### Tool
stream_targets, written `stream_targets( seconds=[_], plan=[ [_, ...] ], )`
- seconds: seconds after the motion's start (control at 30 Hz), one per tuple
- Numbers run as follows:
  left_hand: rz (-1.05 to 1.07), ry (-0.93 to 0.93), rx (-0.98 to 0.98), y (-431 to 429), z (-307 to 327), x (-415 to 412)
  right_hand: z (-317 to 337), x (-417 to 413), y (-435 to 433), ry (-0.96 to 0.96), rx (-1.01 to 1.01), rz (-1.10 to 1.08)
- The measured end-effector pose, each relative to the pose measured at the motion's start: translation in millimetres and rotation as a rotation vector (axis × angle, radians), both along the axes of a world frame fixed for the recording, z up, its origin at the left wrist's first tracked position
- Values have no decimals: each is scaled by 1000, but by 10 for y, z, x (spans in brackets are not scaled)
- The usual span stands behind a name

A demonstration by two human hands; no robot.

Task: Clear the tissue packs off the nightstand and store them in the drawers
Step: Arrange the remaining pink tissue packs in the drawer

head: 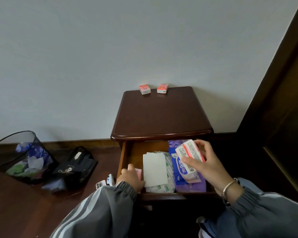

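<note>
Two small pink tissue packs point(144, 89) point(162, 88) lie at the back edge of the dark wooden nightstand point(160, 115), near the wall. The top drawer point(136, 150) is pulled out below it. My right hand point(208, 164) holds pink and white tissue packs point(189, 156) over the drawer's right side. My left hand point(132, 179) is inside the drawer's front left corner, fingers on a pink tissue pack point(139, 172) that is mostly hidden.
The drawer holds a white packet point(155, 169), a blue wipes pack point(179, 169) and a purple pack point(193, 186). On the floor at left stand a mesh bin point(22, 157), a black bag point(76, 167) and a phone point(100, 184). Dark wooden furniture point(282, 117) rises on the right.
</note>
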State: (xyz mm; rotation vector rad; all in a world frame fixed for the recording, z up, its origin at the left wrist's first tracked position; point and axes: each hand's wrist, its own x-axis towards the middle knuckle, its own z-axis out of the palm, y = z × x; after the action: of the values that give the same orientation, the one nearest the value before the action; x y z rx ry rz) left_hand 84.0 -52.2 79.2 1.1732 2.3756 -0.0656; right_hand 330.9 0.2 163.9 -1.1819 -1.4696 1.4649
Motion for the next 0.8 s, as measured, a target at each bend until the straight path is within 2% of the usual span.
stream_targets(
  seconds=[0.1, 0.2, 0.37, 0.47, 0.53, 0.8],
  plan=[
    [14, 48, -50, -13, -83, 74, 2, 16, -11, 5, -12, 11],
    [-2, 46, 25, -24, -77, 68, -22, -15, -17, -4, -33, 8],
    [-369, 53, 173, -24, 41, -202, -54, -87, -8, -51, -67, 15],
    [-539, 42, 22, 4, 74, -325, -89, -133, -14, -75, -79, 33],
    [-582, 25, -76, 29, 52, -341, -128, -174, -29, -90, -79, 23],
    [-633, 3, -97, 27, 59, -438, -316, -352, -42, -183, -94, 44]
  ],
)
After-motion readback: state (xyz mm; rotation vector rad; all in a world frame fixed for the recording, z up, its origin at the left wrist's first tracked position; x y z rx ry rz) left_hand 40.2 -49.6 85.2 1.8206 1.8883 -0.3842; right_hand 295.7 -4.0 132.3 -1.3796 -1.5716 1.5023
